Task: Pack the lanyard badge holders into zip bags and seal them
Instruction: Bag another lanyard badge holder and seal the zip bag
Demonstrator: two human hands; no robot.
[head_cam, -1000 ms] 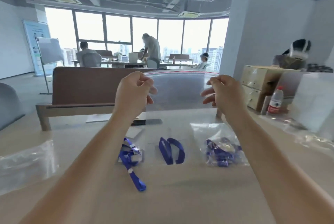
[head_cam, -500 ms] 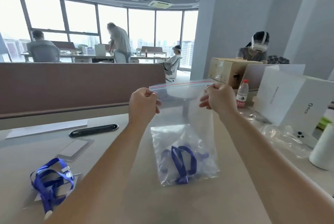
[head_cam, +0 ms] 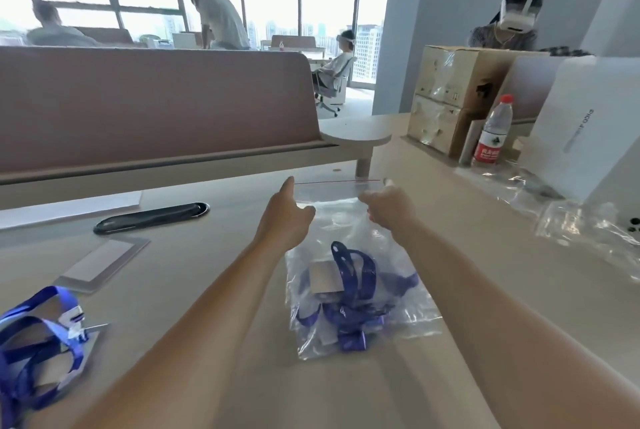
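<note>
Just lowered: half a second ago the zip bag [head_cam: 332,191] hung upright in the air between both hands. Now its mouth edge sits low over the table [head_cam: 214,266] and the film lies flat back toward the wrists. The view has also swung right. Reading: the bag is being laid down, probably to press the seal or to set it aside; sealing is not confirmed.

Well left of the left fingers, beside the forearm: a loose lanyard badge holder [head_cam: 38,331], blue strap bunched, not yet packed, so work remains.

Left hand [head_cam: 284,217]: thumb straight, tip at the left end of the red zip strip [head_cam: 336,182]; other fingers curled in at that corner, apparently pinching it.

Between the two sets of fingertips the strip runs straight and taut. Cannot tell whether it is closed.

Behind the fingers, toward the wrists: clear film, wrinkled and glossy, with a coiled blue lanyard [head_cam: 349,290] and a pale card [head_cam: 323,278] showing through. Cannot tell whether these sit in the held bag or in a second bag under it.

Right hand [head_cam: 389,209]: fingers curled, one fingertip at the right end of the strip, pinching that corner.

Right of the right fingers, apart: spare clear bags [head_cam: 588,228], crumpled.
</note>
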